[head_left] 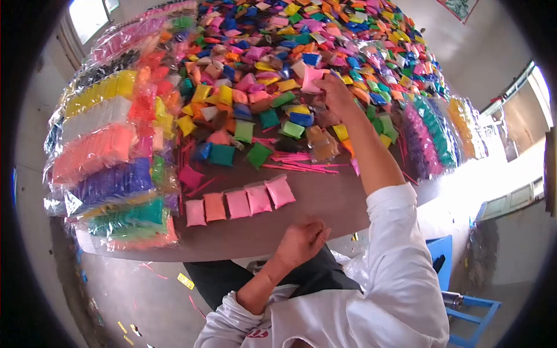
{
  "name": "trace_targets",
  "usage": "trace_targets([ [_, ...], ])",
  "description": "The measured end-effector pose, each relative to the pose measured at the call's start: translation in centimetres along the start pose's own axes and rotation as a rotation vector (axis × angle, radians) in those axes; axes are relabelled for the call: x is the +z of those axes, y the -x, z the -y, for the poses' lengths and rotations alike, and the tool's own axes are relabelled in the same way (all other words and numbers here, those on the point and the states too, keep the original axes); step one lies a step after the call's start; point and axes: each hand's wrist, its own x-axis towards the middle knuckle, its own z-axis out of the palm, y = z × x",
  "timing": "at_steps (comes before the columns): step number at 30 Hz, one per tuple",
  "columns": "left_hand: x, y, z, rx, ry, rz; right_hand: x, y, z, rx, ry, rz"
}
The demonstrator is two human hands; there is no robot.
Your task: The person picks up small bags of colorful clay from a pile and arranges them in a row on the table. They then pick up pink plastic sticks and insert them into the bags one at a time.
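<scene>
My right hand [335, 93] reaches into the heap of small coloured packets [255, 64], its fingers closed on a light pink packet [313, 80]. Near the table's front edge, my left hand [302, 240] is curled, fingers pressed together; whether anything is inside is hidden. Above and left of it, several packets lie side by side in a row: a pale pink one [196, 213] at the left end, a salmon one [215, 207] beside it, then pink ones, with a pink packet [280, 191] at the right end.
Clear bags of sorted packets are stacked at the left [96, 145] and right [432, 136] of the table [232, 246]. Thin pink strips [299, 164] lie before the heap. A blue metal frame [476, 319] stands at the lower right.
</scene>
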Motion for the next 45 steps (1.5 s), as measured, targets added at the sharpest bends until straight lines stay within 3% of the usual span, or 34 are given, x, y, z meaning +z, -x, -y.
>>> trace_targets([
  [3, 0.1, -0.2, 0.3, 0.061, -0.024, -0.017, -1.2, 5.4, 1.6, 0.116, -0.475, 0.119],
  [4, 0.3, -0.2, 0.5, 0.103, -0.047, -0.044, -1.9, 6.8, 1.3, 0.102, -0.531, 0.191],
  [8, 0.7, -0.2, 0.0, 0.119, -0.088, -0.109, -1.8, 11.9, -0.3, 0.001, -0.478, 0.149],
  [11, 0.9, -0.2, 0.1, 0.127, -0.119, -0.109, -1.2, 16.0, -1.0, -0.041, -0.147, 0.022],
  [15, 1.2, -0.1, 0.5, 0.172, -0.130, -0.122, -0.2, 20.4, -2.7, -0.098, 0.085, 0.010],
  [16, 1.2, -0.2, 0.6, 0.183, -0.130, -0.127, 0.1, 21.4, -2.5, -0.074, 0.438, -0.030],
  [19, 1.3, -0.1, 0.5, 0.194, -0.156, -0.143, 1.7, 23.5, -3.0, -0.341, 0.552, -0.015],
  [24, 1.2, -0.2, 0.5, 0.220, -0.193, -0.136, 3.3, 24.1, -4.5, -0.585, 0.649, 0.027],
  [31, 1.2, -0.2, 0.5, 0.208, -0.232, -0.101, 4.3, 24.9, -4.1, -0.609, 0.865, 0.104],
  [36, 1.1, -0.3, 0.1, 0.240, -0.219, -0.135, 4.0, 25.6, -3.2, -0.576, 0.849, 0.179],
  [45, 1.0, -0.1, 0.1, 0.291, -0.222, -0.137, 4.7, 24.9, -5.1, -0.578, 0.879, 0.029],
])
